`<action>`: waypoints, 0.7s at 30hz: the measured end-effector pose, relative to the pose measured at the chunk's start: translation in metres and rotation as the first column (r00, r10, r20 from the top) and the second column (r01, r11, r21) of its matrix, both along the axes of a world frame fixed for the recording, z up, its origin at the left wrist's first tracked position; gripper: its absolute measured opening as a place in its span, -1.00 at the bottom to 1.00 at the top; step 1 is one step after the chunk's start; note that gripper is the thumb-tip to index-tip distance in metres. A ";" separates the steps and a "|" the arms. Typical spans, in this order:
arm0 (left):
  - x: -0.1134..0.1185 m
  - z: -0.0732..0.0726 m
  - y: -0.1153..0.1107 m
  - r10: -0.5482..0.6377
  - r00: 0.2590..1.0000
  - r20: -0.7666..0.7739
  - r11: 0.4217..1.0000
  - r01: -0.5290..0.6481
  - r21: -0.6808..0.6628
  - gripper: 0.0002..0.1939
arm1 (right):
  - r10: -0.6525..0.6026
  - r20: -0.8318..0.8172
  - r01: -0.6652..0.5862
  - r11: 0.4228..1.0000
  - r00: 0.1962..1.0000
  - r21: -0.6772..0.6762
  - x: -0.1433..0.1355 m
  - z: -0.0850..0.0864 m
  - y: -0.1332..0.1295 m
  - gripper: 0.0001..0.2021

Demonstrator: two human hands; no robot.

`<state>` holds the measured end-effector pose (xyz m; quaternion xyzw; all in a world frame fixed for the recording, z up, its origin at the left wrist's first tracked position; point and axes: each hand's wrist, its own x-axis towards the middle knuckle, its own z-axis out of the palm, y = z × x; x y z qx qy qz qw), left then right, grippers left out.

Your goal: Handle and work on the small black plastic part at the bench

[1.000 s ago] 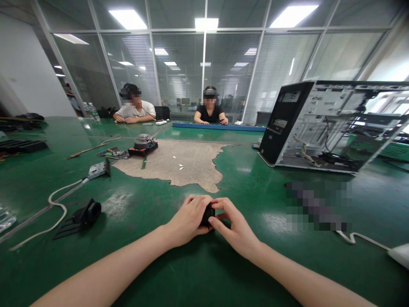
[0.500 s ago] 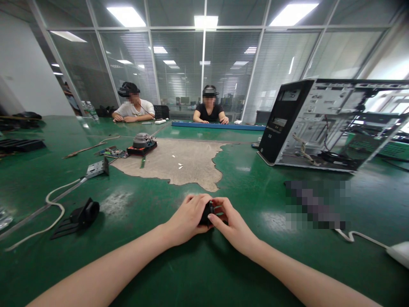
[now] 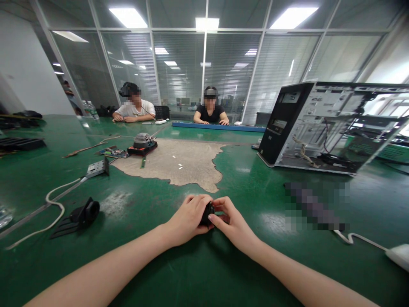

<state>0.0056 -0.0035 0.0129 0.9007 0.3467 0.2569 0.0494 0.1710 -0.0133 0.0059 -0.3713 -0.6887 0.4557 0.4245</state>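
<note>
A small black object (image 3: 207, 214) is held between my two hands just above the green table (image 3: 153, 273). My left hand (image 3: 189, 217) wraps over its left side, with the fingers curved round the top. From the right, my right hand (image 3: 234, 222) grips it with the thumb on its near face and the fingers bent behind. Much of the object is covered by the fingers, so its full shape cannot be made out.
An open computer case (image 3: 287, 123) stands at the right. A black bracket-like part (image 3: 83, 215), a metal box (image 3: 96, 167), a white cable (image 3: 59, 204) and a black-and-red part with a grey top (image 3: 142, 144) lie left. Two people (image 3: 210, 111) sit across the table.
My hands and the black object stay nearly as they were. Across the table, the hand of the person in black has shifted slightly.
</note>
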 end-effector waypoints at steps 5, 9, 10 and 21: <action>-0.001 0.001 0.000 0.005 1.000 -0.012 1.000 -0.005 -0.012 -0.41 | 0.039 0.056 -0.038 0.999 0.998 -0.020 0.000 0.001 -0.001 -0.82; -0.001 0.002 -0.001 -0.002 1.000 -0.017 1.000 0.001 -0.018 -0.38 | -0.018 0.077 0.005 0.986 0.997 0.167 0.001 0.003 -0.004 -0.83; -0.001 0.002 -0.001 -0.002 1.000 -0.016 1.000 0.002 -0.019 -0.38 | -0.032 0.077 0.016 0.979 0.997 0.201 0.001 0.003 -0.005 -0.85; -0.001 0.001 0.000 0.005 1.000 -0.009 1.000 -0.005 -0.023 -0.40 | 0.026 0.056 -0.025 0.999 0.998 -0.021 -0.001 0.000 -0.001 -0.78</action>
